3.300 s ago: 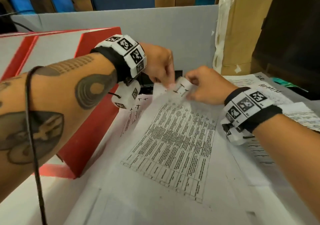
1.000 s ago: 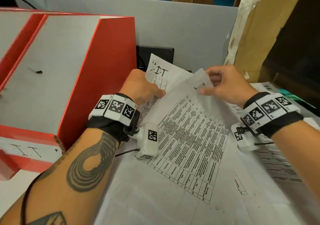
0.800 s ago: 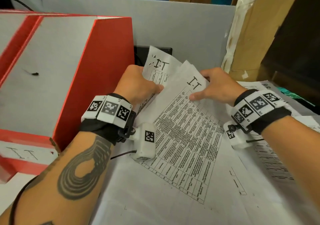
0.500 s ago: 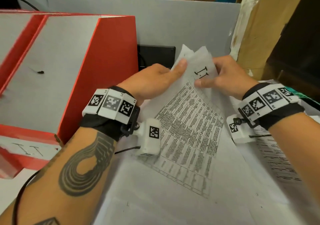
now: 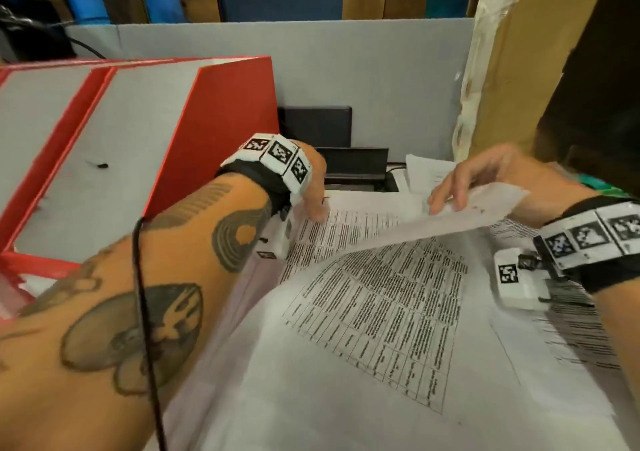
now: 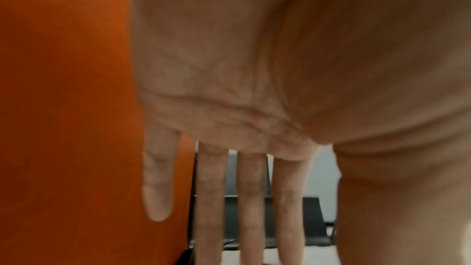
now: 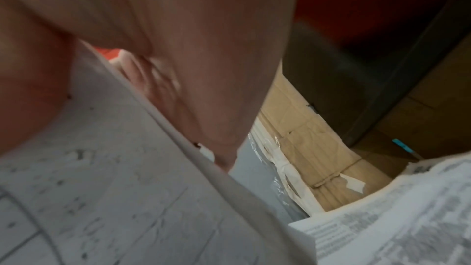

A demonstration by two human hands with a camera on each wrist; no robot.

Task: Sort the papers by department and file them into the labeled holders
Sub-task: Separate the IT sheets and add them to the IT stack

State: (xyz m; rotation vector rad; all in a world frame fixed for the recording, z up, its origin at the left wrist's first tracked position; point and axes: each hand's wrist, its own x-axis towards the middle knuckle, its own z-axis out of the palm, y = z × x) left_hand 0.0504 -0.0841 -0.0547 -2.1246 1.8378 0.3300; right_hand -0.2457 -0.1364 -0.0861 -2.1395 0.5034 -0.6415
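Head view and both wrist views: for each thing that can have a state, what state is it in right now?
Left hand: fingers straight, pressing on the printed sheet beneath.
Right hand: pinching the top sheet at its far edge.
Top sheet: far end lifted and curled over, near end lying on the pile.
Sheet beneath: flat, partly uncovered.
Red file holder: upright beside the pile; its label is not readable in this view.

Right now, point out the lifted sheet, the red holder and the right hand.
lifted sheet [image 5: 408,223]: head view, on its raised blank underside.
red holder [image 5: 221,111]: head view, on its red side wall.
right hand [image 5: 485,173]: head view, on the back of the hand pinching the sheet's corner.
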